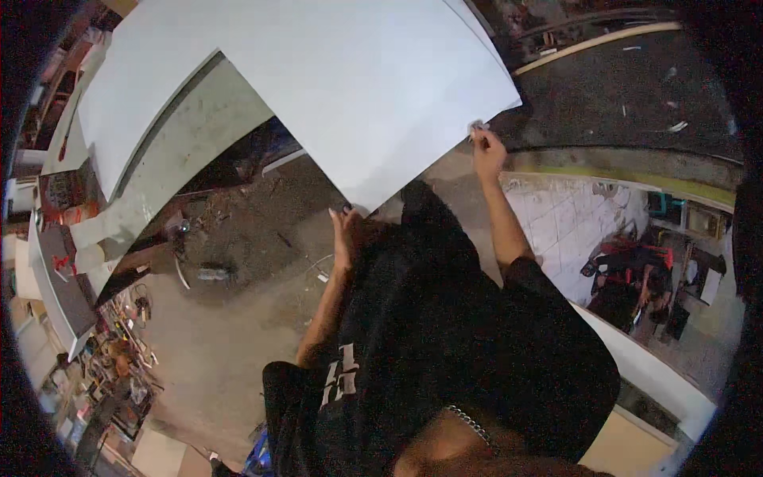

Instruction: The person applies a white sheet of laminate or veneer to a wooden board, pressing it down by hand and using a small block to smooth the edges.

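Observation:
A large white sheet [350, 87], flat and stiff-edged, reaches from the top of the head view toward me, one corner pointing at my body. My left hand [343, 230] is at that near corner, its fingers closed on the sheet's edge and partly hidden. At the sheet's right edge is my right hand [489, 155], with fingers pinched on a small crumpled grey-white piece [477, 127]. The piece touches the edge or lies very close to it; its kind is too small to make out.
A grey-green tabletop [191, 131] shows beneath the sheet on the left. A dark work surface [620, 87] with small white scraps lies at the right. Tools and clutter [119, 366] are heaped at the lower left. A clear bottle [213, 274] lies on the floor.

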`<state>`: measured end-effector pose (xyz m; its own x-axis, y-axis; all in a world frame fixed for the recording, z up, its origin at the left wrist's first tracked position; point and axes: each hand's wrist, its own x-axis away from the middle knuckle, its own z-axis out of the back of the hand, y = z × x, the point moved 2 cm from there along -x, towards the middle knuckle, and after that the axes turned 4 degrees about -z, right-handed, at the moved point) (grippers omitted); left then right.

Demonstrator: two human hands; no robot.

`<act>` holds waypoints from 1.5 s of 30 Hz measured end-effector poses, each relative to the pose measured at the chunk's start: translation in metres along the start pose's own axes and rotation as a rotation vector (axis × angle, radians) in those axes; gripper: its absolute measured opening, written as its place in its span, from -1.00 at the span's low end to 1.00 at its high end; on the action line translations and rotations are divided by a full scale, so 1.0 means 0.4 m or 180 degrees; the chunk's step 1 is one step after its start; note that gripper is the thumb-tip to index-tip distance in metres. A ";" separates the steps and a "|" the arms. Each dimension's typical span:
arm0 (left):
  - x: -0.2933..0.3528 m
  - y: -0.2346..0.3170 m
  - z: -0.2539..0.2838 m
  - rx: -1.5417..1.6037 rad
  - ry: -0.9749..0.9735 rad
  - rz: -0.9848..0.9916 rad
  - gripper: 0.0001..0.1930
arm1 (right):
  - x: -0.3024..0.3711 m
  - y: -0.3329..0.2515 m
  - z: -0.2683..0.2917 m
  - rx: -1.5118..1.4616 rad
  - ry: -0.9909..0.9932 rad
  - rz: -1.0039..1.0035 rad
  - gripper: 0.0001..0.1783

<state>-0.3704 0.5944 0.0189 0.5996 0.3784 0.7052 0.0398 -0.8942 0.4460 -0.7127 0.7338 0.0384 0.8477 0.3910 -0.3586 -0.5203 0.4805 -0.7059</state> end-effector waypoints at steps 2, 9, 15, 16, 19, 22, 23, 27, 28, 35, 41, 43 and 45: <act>0.002 -0.014 -0.006 -0.0127 -0.0142 0.0060 0.09 | 0.017 0.051 0.013 0.0614 -0.0196 -0.0331 -0.90; -0.022 -0.031 -0.001 -0.0047 0.0024 -0.0160 0.09 | 0.104 -0.156 -0.043 0.0285 -0.1239 0.1011 -0.96; -0.025 -0.050 -0.083 0.0378 0.0315 -0.0485 0.08 | -0.250 0.066 -0.003 0.0827 -0.0907 0.0248 -0.93; -0.026 -0.049 -0.104 0.0459 0.0593 -0.0613 0.05 | -0.320 0.086 -0.013 0.0929 -0.0732 0.0319 -0.93; -0.043 -0.065 -0.206 0.0736 0.1362 -0.0924 -0.03 | -0.549 0.182 -0.039 0.0984 -0.0459 0.0717 -0.90; -0.062 -0.136 -0.141 0.1276 0.2020 -0.1264 -0.07 | -0.729 0.182 -0.101 0.0111 -0.0664 0.0770 -0.89; -0.062 -0.141 -0.147 0.1301 0.2168 -0.1320 -0.07 | -0.747 0.180 -0.099 0.0055 -0.0722 0.0778 -0.89; -0.062 -0.111 -0.245 0.1589 0.2607 -0.1600 -0.17 | -0.700 0.147 -0.064 -0.0380 -0.1672 0.0790 -0.85; -0.076 -0.118 -0.232 0.1574 0.2594 -0.1659 -0.20 | -0.652 0.156 -0.063 -0.0262 -0.2053 0.0710 -0.79; -0.127 -0.117 -0.256 0.1923 0.2866 -0.1857 -0.29 | -0.714 0.123 -0.227 -0.0125 -0.2725 0.2486 -0.44; -0.157 -0.118 -0.264 0.1890 0.3038 -0.2047 -0.25 | -1.091 0.062 -0.533 -0.0535 -0.2348 0.1966 -0.48; -0.154 -0.121 -0.266 0.1863 0.3037 -0.2023 -0.24 | -1.096 0.028 -0.568 -0.0271 -0.2286 0.1868 -0.51; -0.160 -0.055 -0.341 0.1864 0.3287 -0.1744 -0.25 | -1.108 0.082 -0.574 -0.0134 -0.2064 0.2121 -0.52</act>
<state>-0.5186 0.6224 0.0393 -0.4810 0.4983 0.7213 0.5782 -0.4381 0.6883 -1.0817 0.3961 0.0340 0.1450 0.9443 -0.2956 -0.8639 -0.0248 -0.5031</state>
